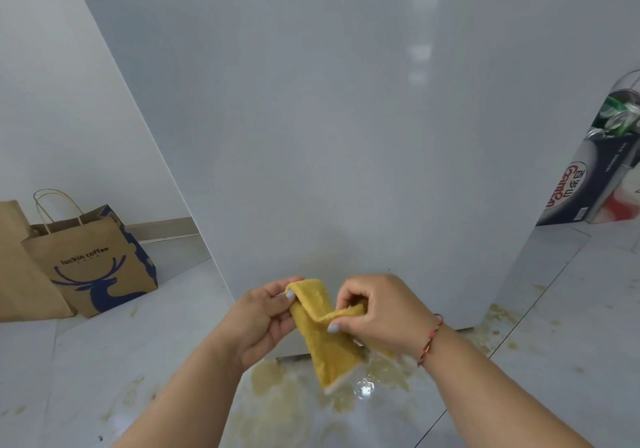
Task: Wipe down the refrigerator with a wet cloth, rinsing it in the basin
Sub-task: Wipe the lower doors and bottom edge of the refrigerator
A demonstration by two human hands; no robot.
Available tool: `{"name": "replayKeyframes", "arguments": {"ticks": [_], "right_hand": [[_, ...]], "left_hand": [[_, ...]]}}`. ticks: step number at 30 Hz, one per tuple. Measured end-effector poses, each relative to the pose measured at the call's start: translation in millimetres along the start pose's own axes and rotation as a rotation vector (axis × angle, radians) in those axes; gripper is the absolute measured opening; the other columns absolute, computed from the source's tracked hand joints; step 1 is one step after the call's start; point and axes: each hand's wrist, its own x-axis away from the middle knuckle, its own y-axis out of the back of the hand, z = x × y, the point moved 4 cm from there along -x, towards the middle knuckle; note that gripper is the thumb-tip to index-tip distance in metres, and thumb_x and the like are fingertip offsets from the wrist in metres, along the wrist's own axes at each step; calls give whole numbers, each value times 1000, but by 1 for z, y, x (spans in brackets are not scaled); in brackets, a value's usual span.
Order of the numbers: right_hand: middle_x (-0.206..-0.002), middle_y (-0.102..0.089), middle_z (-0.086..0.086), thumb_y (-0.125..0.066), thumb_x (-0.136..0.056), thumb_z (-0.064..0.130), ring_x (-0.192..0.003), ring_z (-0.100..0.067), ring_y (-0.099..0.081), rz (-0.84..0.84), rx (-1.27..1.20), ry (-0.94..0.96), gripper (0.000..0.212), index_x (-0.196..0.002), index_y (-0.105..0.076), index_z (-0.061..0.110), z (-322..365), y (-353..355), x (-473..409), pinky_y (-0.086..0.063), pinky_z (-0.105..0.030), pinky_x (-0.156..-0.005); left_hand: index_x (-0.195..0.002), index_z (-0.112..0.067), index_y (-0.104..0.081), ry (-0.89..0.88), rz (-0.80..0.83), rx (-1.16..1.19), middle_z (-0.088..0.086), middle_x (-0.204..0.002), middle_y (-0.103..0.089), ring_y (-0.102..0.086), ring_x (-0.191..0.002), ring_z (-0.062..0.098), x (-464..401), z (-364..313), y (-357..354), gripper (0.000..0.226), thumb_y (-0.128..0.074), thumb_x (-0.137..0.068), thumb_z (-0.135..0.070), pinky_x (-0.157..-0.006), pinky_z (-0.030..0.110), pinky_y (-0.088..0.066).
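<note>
The white refrigerator [329, 118] fills most of the view, its flat side panel facing me. Low in front of it I hold a yellow cloth [325, 340] between both hands. My left hand [263, 316] pinches the cloth's upper left corner with thumb and fingers. My right hand [377, 312] grips a fold of the cloth from the right, fingers curled round it. The rest of the cloth hangs down toward the floor. No basin is in view.
Yellowish wet stains [287, 399] spread over the grey tiled floor below the cloth and along the fridge base. Brown paper bags [93, 264] stand at the left by the wall. A box and a bin with cans [602, 170] sit at the right.
</note>
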Motion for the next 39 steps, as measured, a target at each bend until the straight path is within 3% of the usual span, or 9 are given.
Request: {"name": "replayKeyframes", "arguments": {"ticks": [4, 9, 17, 22, 25, 29, 31, 34, 39], "right_hand": [[-86, -64, 11, -77, -73, 32, -79, -5, -54, 133, 192, 180, 16, -84, -69, 24, 3, -33, 2, -36, -13, -66], [-79, -66, 13, -76, -73, 29, -76, -3, -59, 111, -3, 23, 13, -84, -74, 24, -13, -47, 10, -49, -20, -70], [-77, -62, -9, -67, -84, 17, -70, -18, -60, -579, -806, -592, 7, -85, -64, 11, -61, -50, 27, -49, -29, -62], [-97, -67, -14, -30, -97, 56, -81, -26, -64, -414, -1549, -791, 57, -103, -69, 15, -77, -57, 21, -50, -33, -65], [-94, -65, -12, -23, -103, 40, -79, -24, -67, -537, -1813, -719, 48, -97, -62, 13, -81, -45, 22, -55, -34, -69], [-89, -65, 9, -30, -100, 22, -80, -11, -62, -818, -1435, -835, 22, -102, -51, 27, -93, -4, 14, -58, -27, -64], [-74, -59, 7, -35, -94, 19, -64, -11, -59, -810, -900, -859, 36, -63, -41, 36, -108, 13, 18, -52, -23, -57], [-56, -61, 17, -33, -100, 31, -52, 0, -57, -974, -1681, -719, 41, -62, -20, 42, -131, 19, -3, -50, -22, -52], [-37, -39, -5, -29, -98, 47, -33, -24, -43, -993, -1503, -667, 60, -47, -45, 20, -110, 0, -21, -40, -22, -44]], "left_hand": [[-106, 8, -63, -34, 9, 94, 24, -95, -67, -70, -79, 29, -4, -1, -10, 30, -57, -81, -7, -75, 35, -59], [-101, 4, -68, -63, -72, -349, 25, -89, -70, -66, -74, 31, -2, 3, -23, 26, -75, -76, -1, -65, 35, -57], [-102, 10, -65, -140, -105, -232, 23, -84, -70, -69, -67, 26, -15, 12, -44, 19, -62, -84, 11, -64, 31, -59], [-106, 1, -66, -83, 31, -274, 20, -102, -72, -70, -91, 31, -23, 34, -86, 24, -69, -82, 4, -84, 44, -58], [-107, -3, -69, -47, 92, -320, 8, -110, -72, -66, -109, 21, -25, 47, -103, 19, -65, -89, -6, -96, 38, -53], [-102, -5, -71, -122, -43, -338, 6, -106, -73, -66, -108, 21, -26, 35, -92, 16, -61, -92, -14, -97, 41, -52], [-101, -5, -70, -143, -132, -330, 9, -105, -73, -67, -106, 24, -28, 26, -76, 16, -58, -95, -13, -96, 44, -53], [-98, -4, -70, -174, -231, -295, 11, -100, -73, -67, -100, 26, -31, 14, -57, 16, -54, -97, -10, -89, 42, -55], [-93, -4, -67, -192, -333, -229, 12, -88, -71, -67, -83, 23, -25, 9, -41, 17, -51, -98, -6, -82, 39, -55]]}}
